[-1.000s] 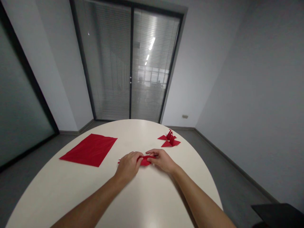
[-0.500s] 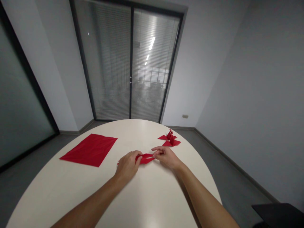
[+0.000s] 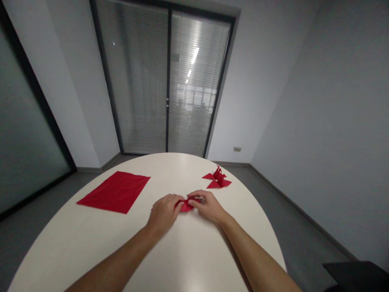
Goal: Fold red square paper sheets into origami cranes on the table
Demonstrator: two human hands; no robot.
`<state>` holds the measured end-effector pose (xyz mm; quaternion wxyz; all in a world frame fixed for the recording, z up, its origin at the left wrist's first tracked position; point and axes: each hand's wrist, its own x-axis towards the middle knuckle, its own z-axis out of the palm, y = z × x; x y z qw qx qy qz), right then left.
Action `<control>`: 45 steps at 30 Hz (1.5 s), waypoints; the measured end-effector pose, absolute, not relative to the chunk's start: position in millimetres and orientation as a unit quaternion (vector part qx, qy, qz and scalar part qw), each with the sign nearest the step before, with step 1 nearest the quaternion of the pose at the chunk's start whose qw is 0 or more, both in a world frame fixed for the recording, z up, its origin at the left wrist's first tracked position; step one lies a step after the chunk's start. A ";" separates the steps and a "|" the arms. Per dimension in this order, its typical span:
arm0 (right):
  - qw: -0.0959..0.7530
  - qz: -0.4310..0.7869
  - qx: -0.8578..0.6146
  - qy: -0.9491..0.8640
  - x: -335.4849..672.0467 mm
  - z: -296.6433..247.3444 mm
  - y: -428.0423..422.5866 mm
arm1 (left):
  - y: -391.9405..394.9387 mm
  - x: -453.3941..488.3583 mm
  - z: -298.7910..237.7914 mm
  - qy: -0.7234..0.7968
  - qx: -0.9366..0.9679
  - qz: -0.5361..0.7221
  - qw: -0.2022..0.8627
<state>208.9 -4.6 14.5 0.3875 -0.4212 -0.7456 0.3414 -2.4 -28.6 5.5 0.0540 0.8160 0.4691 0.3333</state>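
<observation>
The folded red paper (image 3: pixel 186 206) was near the middle of the round, white desk (image 3: pixel 188 251), well in from the far edge. It was long and thin, and both hands were on it.

The left hand (image 3: pixel 164 211) lay over the left part of the paper. Its grip was closed, with the paper held between the thumb and the fingers. A small red tip poked out past the left side of that hand. The right hand (image 3: pixel 208 207) had the right part. Its grip was nearly closed, with the thumb on the paper and the pointing finger bent round on the far side. The two thumbs were near each other, and a bit of red showed between them. You could not tell how hard the hands pressed.

A flat red sheet (image 3: pixel 115 192) lay by the left edge of the desk, with one corner pointing at that edge. It had soft creases. Near the right part of the far edge sat red paper birds (image 3: pixel 219 182), close together, with their pointy wings out.

Past the far edge were big glass panels (image 3: pixel 167 89) with blinds. A black thing (image 3: pixel 358 273) stood off the desk, past its right edge.
</observation>
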 end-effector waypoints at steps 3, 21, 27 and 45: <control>0.377 0.334 -0.418 -0.756 204.7 16.6 -5.9 | -28.7 -1.6 3.8 0.469 0.814 0.336 0.062; 0.391 0.296 -0.462 -0.739 221.5 8.0 6.3 | -20.0 -12.2 0.1 0.550 0.741 0.350 0.157; 0.364 0.159 -0.386 -0.832 221.7 17.1 -1.6 | -8.9 -14.0 -8.9 0.573 0.696 0.373 0.218; 0.276 0.145 -0.396 -0.864 210.6 15.0 -4.8 | -25.1 -7.3 5.8 0.462 0.840 0.274 0.074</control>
